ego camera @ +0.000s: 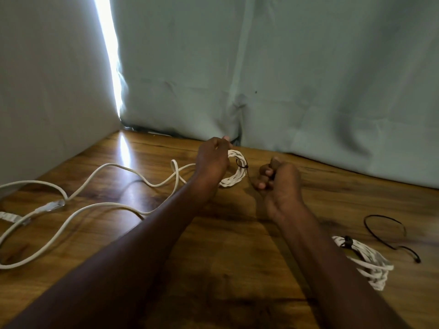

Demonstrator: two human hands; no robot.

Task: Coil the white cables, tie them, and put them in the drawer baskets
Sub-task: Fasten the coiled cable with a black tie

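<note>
Both forearms reach forward; left hand (212,160) and right hand (280,184) have curled fingers.

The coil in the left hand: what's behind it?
Behind the coil lie bare wooden table and the grey curtain. The left hand covers the coil's left side, so nothing there can be seen.

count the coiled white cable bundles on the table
2. One coiled white cable bundle is held in the left hand near the table's middle; another tied white cable bundle lies at the right, partly hidden behind the right forearm. Loose cables at left remain uncoiled.
</note>
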